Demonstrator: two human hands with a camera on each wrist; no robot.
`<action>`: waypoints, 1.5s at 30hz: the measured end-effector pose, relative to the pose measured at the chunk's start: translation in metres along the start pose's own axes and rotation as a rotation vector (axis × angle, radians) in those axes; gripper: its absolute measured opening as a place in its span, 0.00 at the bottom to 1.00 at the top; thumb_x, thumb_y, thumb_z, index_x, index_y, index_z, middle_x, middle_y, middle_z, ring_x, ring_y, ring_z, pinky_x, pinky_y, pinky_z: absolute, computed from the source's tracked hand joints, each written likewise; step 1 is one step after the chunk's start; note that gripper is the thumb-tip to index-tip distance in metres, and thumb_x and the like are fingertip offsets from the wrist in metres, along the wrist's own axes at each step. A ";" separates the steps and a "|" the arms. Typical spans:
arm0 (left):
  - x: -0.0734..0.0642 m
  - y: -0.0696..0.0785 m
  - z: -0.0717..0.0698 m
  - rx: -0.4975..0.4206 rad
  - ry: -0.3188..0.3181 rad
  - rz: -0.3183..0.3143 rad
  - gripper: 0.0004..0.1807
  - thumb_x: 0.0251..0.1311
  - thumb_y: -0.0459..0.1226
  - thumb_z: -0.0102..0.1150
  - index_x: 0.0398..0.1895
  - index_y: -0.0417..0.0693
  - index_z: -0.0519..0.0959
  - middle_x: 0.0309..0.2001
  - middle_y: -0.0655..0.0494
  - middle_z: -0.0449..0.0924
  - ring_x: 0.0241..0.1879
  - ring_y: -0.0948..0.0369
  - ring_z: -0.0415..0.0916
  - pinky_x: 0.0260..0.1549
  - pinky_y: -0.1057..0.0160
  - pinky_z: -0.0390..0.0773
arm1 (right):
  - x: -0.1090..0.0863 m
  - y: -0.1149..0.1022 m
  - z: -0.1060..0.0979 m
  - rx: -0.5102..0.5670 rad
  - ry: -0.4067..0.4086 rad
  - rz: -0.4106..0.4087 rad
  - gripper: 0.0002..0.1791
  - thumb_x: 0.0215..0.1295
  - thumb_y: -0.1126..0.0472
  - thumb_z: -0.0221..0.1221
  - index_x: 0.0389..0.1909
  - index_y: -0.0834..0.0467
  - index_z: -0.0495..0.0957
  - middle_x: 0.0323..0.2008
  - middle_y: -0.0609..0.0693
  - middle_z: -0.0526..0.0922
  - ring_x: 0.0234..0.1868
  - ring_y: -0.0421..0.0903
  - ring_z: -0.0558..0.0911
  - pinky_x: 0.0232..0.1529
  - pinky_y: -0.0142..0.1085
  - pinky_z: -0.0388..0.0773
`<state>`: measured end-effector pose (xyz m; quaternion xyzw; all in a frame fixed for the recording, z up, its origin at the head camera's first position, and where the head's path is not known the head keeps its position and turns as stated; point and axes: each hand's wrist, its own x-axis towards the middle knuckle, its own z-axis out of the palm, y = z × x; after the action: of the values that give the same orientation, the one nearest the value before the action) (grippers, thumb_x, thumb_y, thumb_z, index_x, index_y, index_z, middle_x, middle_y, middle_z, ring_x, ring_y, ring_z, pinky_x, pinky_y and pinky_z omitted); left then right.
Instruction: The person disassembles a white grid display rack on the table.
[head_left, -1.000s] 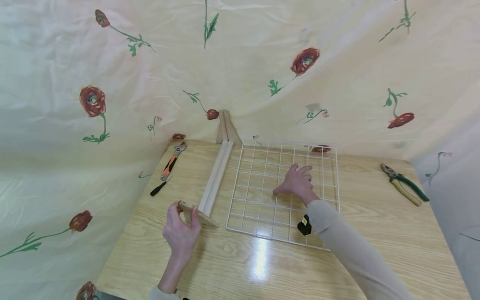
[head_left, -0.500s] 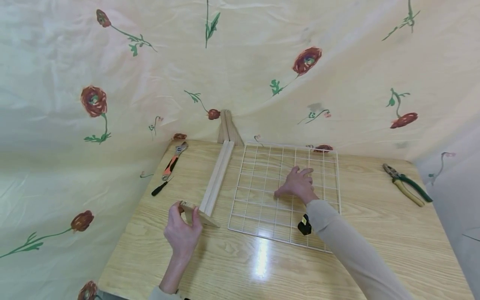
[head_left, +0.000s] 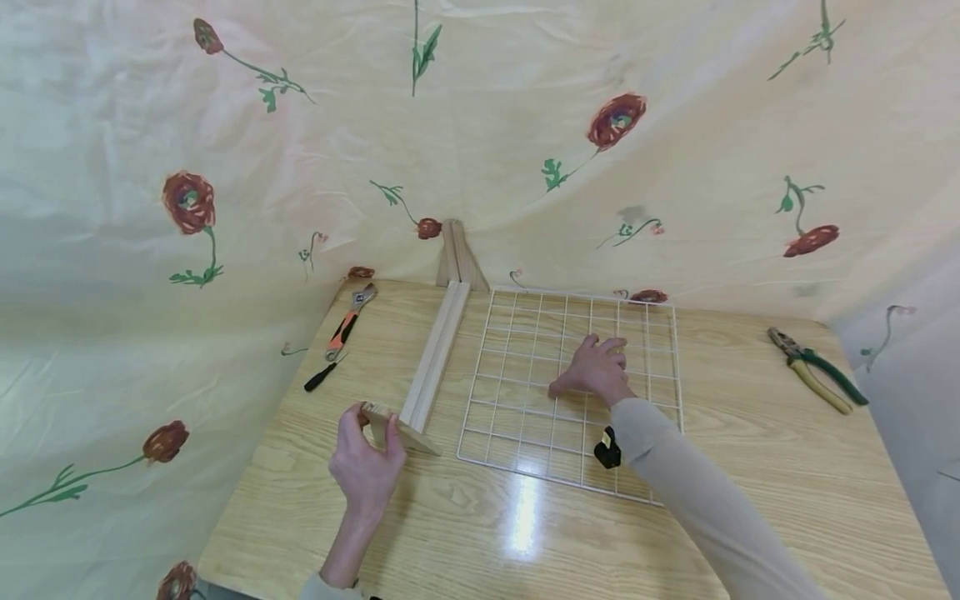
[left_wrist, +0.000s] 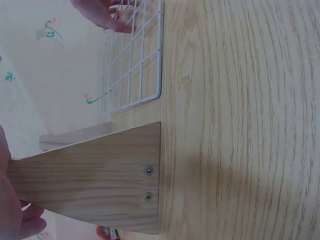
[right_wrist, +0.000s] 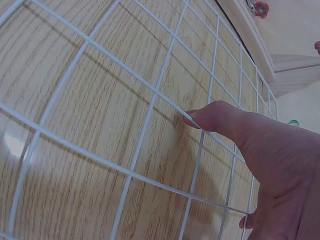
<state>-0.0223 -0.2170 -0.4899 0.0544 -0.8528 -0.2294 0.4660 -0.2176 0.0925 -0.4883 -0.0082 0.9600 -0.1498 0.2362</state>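
My left hand (head_left: pixel 367 467) grips the upper, narrow end of a tapered wooden end board (left_wrist: pixel 95 175), fingers and thumb on opposite sides. Two screw heads (left_wrist: pixel 148 170) show near the board's wide edge, which stands on the table. Two pale wooden strips (head_left: pixel 437 354) run from it to a matching end piece (head_left: pixel 460 258) by the wall. To the right is a white wire grid (head_left: pixel 517 392). My right hand (head_left: pixel 596 367) holds the grid from above with spread, bent fingers; its thumb tip (right_wrist: pixel 192 119) crosses a wire, while other fingertips are partly hidden.
An adjustable wrench (head_left: pixel 347 323) and a black-handled screwdriver (head_left: pixel 321 377) lie at the table's left edge. Pliers (head_left: pixel 813 371) with green and yellow handles lie far right. A black tape measure (head_left: pixel 607 448) sits by my right sleeve. Flowered fabric (head_left: pixel 480 150) hangs behind the table.
Both hands keep their places on the end board and the wire grid. The whole head view has drifted slightly, with things appearing a little further right.
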 end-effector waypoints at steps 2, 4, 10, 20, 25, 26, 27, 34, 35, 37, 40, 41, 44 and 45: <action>0.000 0.000 0.000 0.000 0.002 0.003 0.23 0.59 0.42 0.62 0.45 0.28 0.72 0.30 0.37 0.77 0.19 0.45 0.77 0.06 0.54 0.72 | 0.001 0.001 0.001 -0.008 -0.002 -0.008 0.79 0.42 0.34 0.74 0.73 0.78 0.35 0.64 0.91 0.30 0.58 0.84 0.58 0.49 0.68 0.75; 0.000 0.000 0.000 -0.003 0.002 0.004 0.23 0.58 0.41 0.62 0.44 0.28 0.72 0.30 0.37 0.77 0.18 0.45 0.77 0.06 0.55 0.72 | 0.002 0.002 0.002 -0.013 -0.003 -0.017 0.78 0.42 0.33 0.74 0.73 0.78 0.35 0.63 0.92 0.31 0.58 0.84 0.57 0.47 0.67 0.76; -0.001 0.000 0.000 -0.008 0.007 0.013 0.23 0.59 0.41 0.62 0.44 0.28 0.72 0.30 0.37 0.77 0.18 0.47 0.76 0.05 0.55 0.71 | 0.001 0.004 0.003 -0.011 -0.010 -0.028 0.77 0.43 0.34 0.73 0.72 0.79 0.36 0.63 0.92 0.31 0.58 0.83 0.55 0.42 0.64 0.77; -0.002 0.001 -0.001 -0.005 0.003 0.011 0.24 0.60 0.42 0.62 0.45 0.27 0.72 0.30 0.37 0.77 0.18 0.46 0.77 0.06 0.54 0.73 | -0.002 0.002 0.002 -0.009 -0.031 -0.031 0.76 0.44 0.35 0.73 0.72 0.80 0.37 0.63 0.92 0.31 0.59 0.84 0.54 0.46 0.67 0.76; -0.001 0.001 -0.002 -0.004 0.001 0.014 0.24 0.60 0.42 0.61 0.45 0.27 0.72 0.30 0.36 0.77 0.18 0.45 0.77 0.05 0.55 0.72 | -0.002 0.004 0.002 -0.015 -0.036 -0.034 0.76 0.44 0.35 0.73 0.71 0.80 0.36 0.63 0.92 0.32 0.60 0.85 0.52 0.48 0.67 0.74; -0.001 0.001 -0.001 -0.004 0.001 0.016 0.24 0.60 0.43 0.61 0.45 0.27 0.72 0.30 0.36 0.77 0.18 0.45 0.77 0.05 0.55 0.72 | -0.002 0.004 0.002 -0.014 -0.038 -0.035 0.76 0.44 0.35 0.73 0.71 0.80 0.36 0.63 0.92 0.32 0.60 0.85 0.52 0.49 0.67 0.74; -0.001 0.001 -0.001 -0.004 0.002 0.018 0.24 0.60 0.43 0.61 0.45 0.27 0.72 0.30 0.37 0.77 0.18 0.46 0.77 0.05 0.56 0.71 | -0.001 0.005 0.003 -0.013 -0.039 -0.034 0.76 0.45 0.35 0.73 0.72 0.80 0.36 0.63 0.92 0.31 0.61 0.85 0.52 0.49 0.67 0.73; -0.002 0.001 -0.001 -0.007 0.008 0.018 0.23 0.59 0.42 0.62 0.45 0.28 0.72 0.29 0.37 0.77 0.16 0.49 0.75 0.04 0.58 0.69 | 0.000 0.009 0.004 -0.020 -0.051 -0.044 0.76 0.45 0.34 0.72 0.72 0.80 0.36 0.62 0.92 0.32 0.61 0.85 0.50 0.52 0.67 0.70; -0.002 0.001 -0.001 -0.007 0.008 0.017 0.23 0.59 0.42 0.62 0.45 0.28 0.72 0.30 0.37 0.77 0.16 0.48 0.75 0.04 0.58 0.69 | 0.001 0.009 0.004 -0.021 -0.050 -0.044 0.76 0.45 0.33 0.72 0.72 0.80 0.36 0.62 0.93 0.32 0.61 0.86 0.50 0.53 0.68 0.70; -0.002 0.001 -0.002 -0.009 0.006 0.015 0.23 0.59 0.42 0.62 0.45 0.28 0.72 0.30 0.37 0.78 0.17 0.48 0.76 0.04 0.57 0.70 | 0.001 0.010 0.004 -0.015 -0.051 -0.039 0.77 0.45 0.33 0.72 0.72 0.80 0.36 0.63 0.92 0.32 0.62 0.85 0.49 0.53 0.69 0.70; -0.001 0.001 -0.002 -0.009 0.004 0.015 0.23 0.58 0.41 0.63 0.46 0.28 0.72 0.30 0.37 0.78 0.18 0.47 0.76 0.05 0.56 0.70 | 0.001 0.010 0.005 0.003 -0.053 -0.026 0.77 0.44 0.33 0.73 0.72 0.79 0.36 0.64 0.91 0.31 0.63 0.85 0.48 0.53 0.70 0.70; -0.001 0.001 -0.002 -0.007 0.004 0.015 0.24 0.58 0.41 0.63 0.46 0.28 0.72 0.30 0.37 0.78 0.17 0.47 0.76 0.05 0.57 0.70 | 0.001 0.009 0.005 0.010 -0.055 -0.023 0.77 0.44 0.33 0.73 0.73 0.78 0.36 0.64 0.91 0.31 0.64 0.84 0.47 0.52 0.71 0.70; 0.000 0.001 -0.002 -0.006 0.002 0.015 0.23 0.57 0.41 0.63 0.45 0.28 0.72 0.30 0.37 0.78 0.17 0.48 0.76 0.04 0.57 0.69 | 0.001 0.009 0.006 0.032 -0.059 -0.009 0.77 0.44 0.33 0.73 0.73 0.77 0.36 0.65 0.89 0.31 0.65 0.83 0.46 0.53 0.72 0.69; 0.000 0.001 -0.002 -0.004 0.001 0.013 0.23 0.57 0.41 0.63 0.45 0.28 0.72 0.30 0.37 0.78 0.16 0.48 0.75 0.04 0.58 0.69 | 0.001 0.009 0.006 0.039 -0.059 -0.005 0.76 0.44 0.33 0.73 0.73 0.77 0.36 0.65 0.88 0.31 0.65 0.83 0.45 0.53 0.72 0.68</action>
<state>-0.0206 -0.2167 -0.4887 0.0480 -0.8523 -0.2281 0.4682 -0.2154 0.0992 -0.4969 -0.0104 0.9496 -0.1687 0.2641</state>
